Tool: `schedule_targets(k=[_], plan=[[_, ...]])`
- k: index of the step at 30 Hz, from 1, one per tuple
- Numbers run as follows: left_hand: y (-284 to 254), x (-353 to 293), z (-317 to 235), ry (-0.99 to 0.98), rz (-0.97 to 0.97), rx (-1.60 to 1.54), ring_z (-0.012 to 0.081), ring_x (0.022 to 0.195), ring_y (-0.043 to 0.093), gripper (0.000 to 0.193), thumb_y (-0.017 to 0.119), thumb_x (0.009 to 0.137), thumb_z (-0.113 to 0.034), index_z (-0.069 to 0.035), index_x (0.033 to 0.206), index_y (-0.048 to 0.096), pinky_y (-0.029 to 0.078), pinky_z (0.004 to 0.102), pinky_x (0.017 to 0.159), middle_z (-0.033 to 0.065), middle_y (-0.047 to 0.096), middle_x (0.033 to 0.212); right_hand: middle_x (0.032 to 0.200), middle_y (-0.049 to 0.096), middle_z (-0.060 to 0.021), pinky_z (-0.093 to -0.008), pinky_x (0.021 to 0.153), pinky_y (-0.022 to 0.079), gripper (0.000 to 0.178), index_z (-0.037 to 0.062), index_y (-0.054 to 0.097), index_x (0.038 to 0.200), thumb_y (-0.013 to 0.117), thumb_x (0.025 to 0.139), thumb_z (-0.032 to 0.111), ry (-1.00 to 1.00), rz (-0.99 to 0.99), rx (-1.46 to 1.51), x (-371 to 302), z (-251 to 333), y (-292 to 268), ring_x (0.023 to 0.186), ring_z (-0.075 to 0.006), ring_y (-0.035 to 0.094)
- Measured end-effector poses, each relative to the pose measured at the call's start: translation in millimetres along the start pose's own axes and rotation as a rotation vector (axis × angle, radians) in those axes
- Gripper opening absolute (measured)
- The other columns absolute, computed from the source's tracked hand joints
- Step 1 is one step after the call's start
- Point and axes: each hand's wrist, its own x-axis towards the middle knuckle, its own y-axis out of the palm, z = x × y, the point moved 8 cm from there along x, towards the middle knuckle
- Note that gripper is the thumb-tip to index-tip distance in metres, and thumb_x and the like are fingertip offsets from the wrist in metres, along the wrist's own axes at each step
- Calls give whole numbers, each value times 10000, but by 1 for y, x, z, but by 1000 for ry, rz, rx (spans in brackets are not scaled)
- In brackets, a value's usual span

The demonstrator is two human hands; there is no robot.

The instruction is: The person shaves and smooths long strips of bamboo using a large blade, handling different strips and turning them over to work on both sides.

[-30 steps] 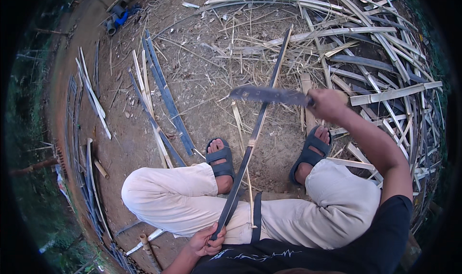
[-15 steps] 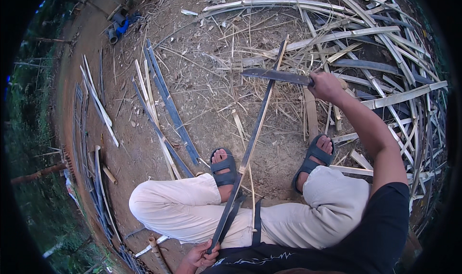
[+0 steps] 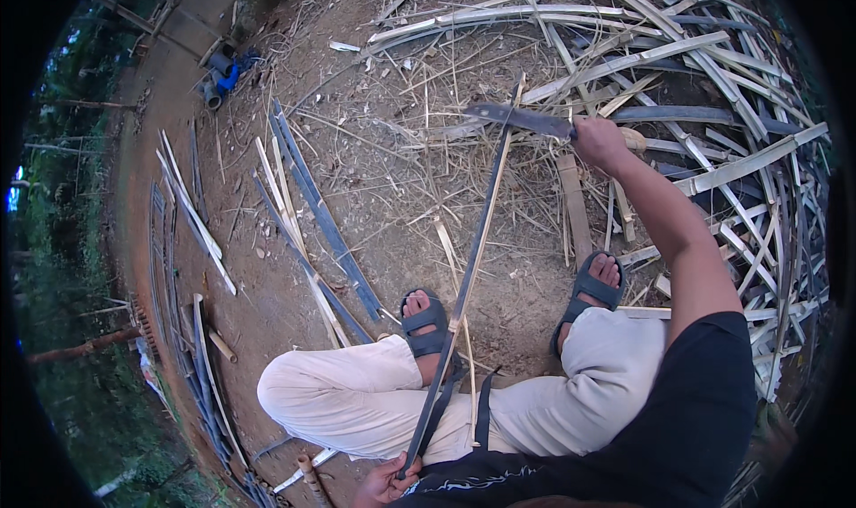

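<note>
My left hand (image 3: 390, 481), close to my body at the bottom, is closed round the near end of a long, dark-skinned bamboo strip (image 3: 477, 249). The strip slants away between my sandalled feet, its pale cut edge showing. At its far end, the blade of a machete (image 3: 526, 118) lies across the strip, seemingly touching it. My right hand (image 3: 599, 144) grips the machete's handle, whose light wooden butt sticks out past the fist. A thin pale sliver (image 3: 471, 356) hangs beside the strip near my lap.
Split bamboo pieces (image 3: 713, 182) form a tangled heap on the right. Thin shavings (image 3: 481, 165) litter the ground ahead. Left of my foot lie several dark and pale strips (image 3: 316, 205). Farther left are more bamboo lengths (image 3: 201, 347). Dark tubes with a blue cloth (image 3: 227, 75) sit at far left.
The machete blade has shifted farther out along the bamboo strip, nearer its far tip. My left hand keeps its hold on the near end. The whole view has swung slightly.
</note>
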Motion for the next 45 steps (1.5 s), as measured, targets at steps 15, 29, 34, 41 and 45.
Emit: schedule_targets(k=[15,29,34,41,45], plan=[[45,-2,-20,234,-163,539,46,589,367,518,379,1056,-513,-39,1034,589,292,196,552,-17,486,707,842,681,-183,-457,704,560,262,31,573,959,672,841,243,-543,197,192,-133,188,-31,803,-361,694],[52,5,-37,665,-638,1251,377,631,669,302,445,1052,-296,-80,917,610,493,459,573,155,629,624,757,682,-179,-488,612,559,263,38,599,936,658,864,284,-200,221,110,-157,125,-70,700,-365,697],[47,10,-26,637,-678,1264,447,672,648,252,463,1040,-253,-78,913,592,487,517,589,191,643,669,794,690,-170,-468,624,562,213,39,600,920,622,872,245,-647,262,119,-234,206,-72,689,-333,700],[44,0,-15,701,-672,1337,433,645,652,264,465,1041,-258,-62,910,583,499,501,567,184,650,682,838,704,-195,-466,703,570,205,23,675,912,594,863,204,41,129,70,-100,32,-54,771,-370,702],[41,-1,-25,636,-662,1339,430,668,660,283,441,1049,-275,-63,928,584,505,505,591,180,649,688,822,702,-198,-479,713,570,192,18,669,915,609,848,188,-60,213,-67,-82,77,-67,783,-363,707]])
